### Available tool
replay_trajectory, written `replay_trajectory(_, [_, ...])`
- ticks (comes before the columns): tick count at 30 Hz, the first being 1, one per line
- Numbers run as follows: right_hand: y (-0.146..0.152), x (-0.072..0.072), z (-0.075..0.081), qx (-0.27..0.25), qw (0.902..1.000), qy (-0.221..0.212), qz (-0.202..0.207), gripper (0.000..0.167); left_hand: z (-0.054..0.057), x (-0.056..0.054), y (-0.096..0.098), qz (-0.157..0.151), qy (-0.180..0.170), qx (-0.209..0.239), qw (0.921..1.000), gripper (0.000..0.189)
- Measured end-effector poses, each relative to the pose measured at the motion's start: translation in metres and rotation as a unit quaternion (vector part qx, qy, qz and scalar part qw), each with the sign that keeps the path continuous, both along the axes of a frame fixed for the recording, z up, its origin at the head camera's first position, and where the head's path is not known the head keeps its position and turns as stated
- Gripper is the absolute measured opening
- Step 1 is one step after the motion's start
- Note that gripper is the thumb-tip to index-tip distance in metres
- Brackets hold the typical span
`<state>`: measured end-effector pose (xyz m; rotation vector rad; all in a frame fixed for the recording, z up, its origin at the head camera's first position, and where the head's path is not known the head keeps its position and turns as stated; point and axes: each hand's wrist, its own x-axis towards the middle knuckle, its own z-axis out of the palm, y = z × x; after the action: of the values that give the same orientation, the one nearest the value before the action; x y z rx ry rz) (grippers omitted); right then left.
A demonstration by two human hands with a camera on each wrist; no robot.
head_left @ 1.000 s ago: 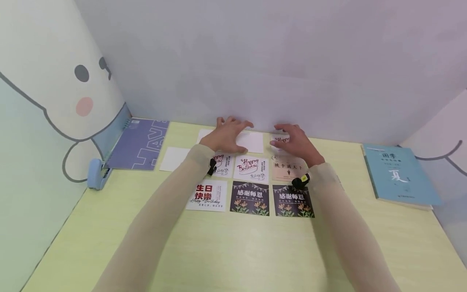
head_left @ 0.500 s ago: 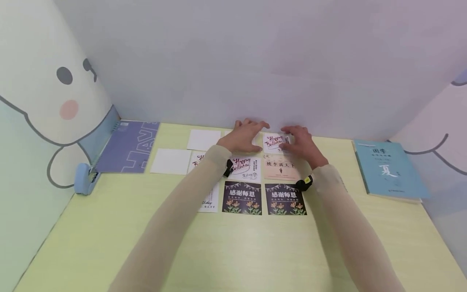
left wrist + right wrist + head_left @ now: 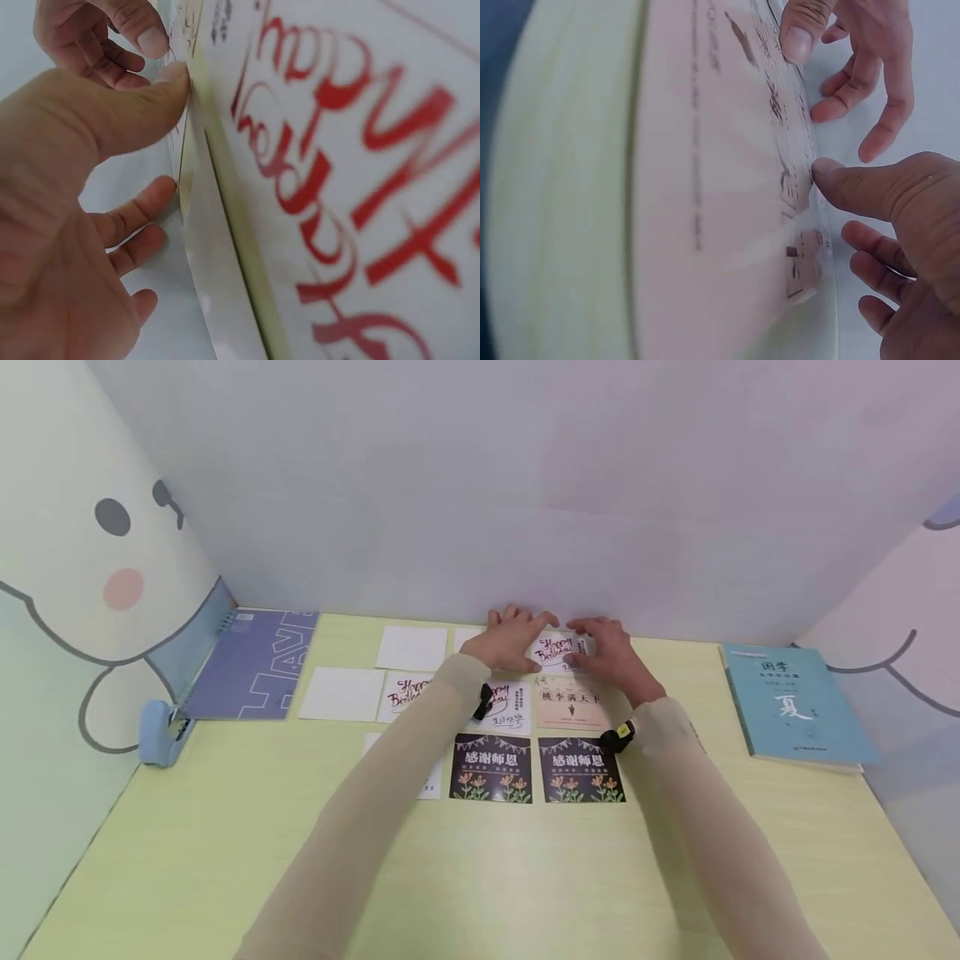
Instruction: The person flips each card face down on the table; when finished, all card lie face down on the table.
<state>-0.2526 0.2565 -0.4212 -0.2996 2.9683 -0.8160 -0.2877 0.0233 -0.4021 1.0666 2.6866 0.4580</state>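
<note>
While both sleeved arms reach to the far edge of the desk point(image 3: 187, 827), much of the card grid lies hidden under them. At far left a blue stapler point(image 3: 159, 732) sits by a purple notebook point(image 3: 255, 664) that leans on the cartoon-printed wall panel. Two blank white cards point(image 3: 341, 693) follow, then a "Happy Birthday" card half covered by the left forearm; the card below it shows only a corner. The left hand point(image 3: 510, 639) lies with relaxed fingers point(image 3: 139, 214) spread flat, its thumb pressed to the left edge of the birthday card point(image 3: 557, 650) in the back row, close under the wall. The right hand point(image 3: 611, 652) meets that card from the other side, thumb at its edge and fingers point(image 3: 870, 259) loosely bent; whether either hand actually grips it cannot be told, and both wrist views are blurred at close range. A pink card point(image 3: 572, 706) lies just below, with two dark floral cards point(image 3: 491, 767) nearest the camera. A teal book point(image 3: 795, 706) rests at far right. Plain pale walls close in the pale yellow-green surface.
</note>
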Motion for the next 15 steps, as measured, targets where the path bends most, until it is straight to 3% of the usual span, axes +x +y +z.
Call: replay_trajectory(15, [0.028,0.012,0.01,-0.013,0.9997,-0.018,-0.006,0.059,0.0,0.004,0.005,-0.006,0.003,-0.031,0.9995,0.076])
